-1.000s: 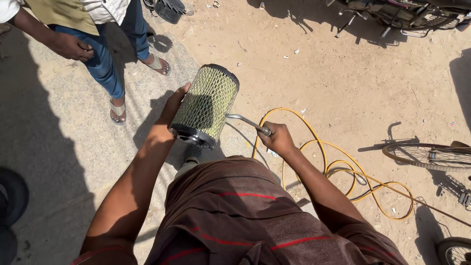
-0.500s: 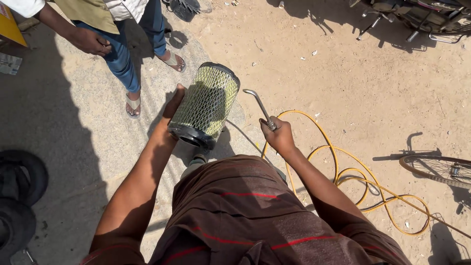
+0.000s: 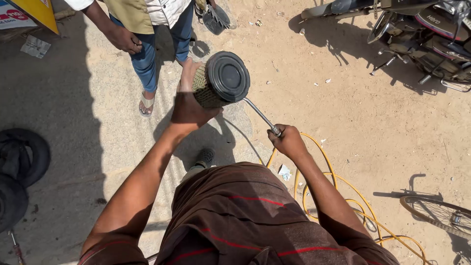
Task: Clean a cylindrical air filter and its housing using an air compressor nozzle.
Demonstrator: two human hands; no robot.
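My left hand (image 3: 189, 105) grips a cylindrical air filter (image 3: 221, 80) with a green mesh side and a black round end cap, held up with the cap turned toward me. My right hand (image 3: 288, 141) is closed around an air blow gun (image 3: 262, 118) whose thin metal nozzle reaches up to the filter's lower right edge. A yellow hose (image 3: 338, 191) runs from the gun and lies in loops on the sandy ground to my right.
Another person in jeans and sandals (image 3: 147, 44) stands just beyond the filter. Black tyres (image 3: 17, 167) lie at the left. A parked motorcycle (image 3: 422, 34) is at top right, a bicycle wheel (image 3: 439, 213) at lower right.
My left hand has lifted and tipped the filter, so its black end cap now faces me instead of the mesh side. The nozzle followed to the cap's edge. The view shifted.
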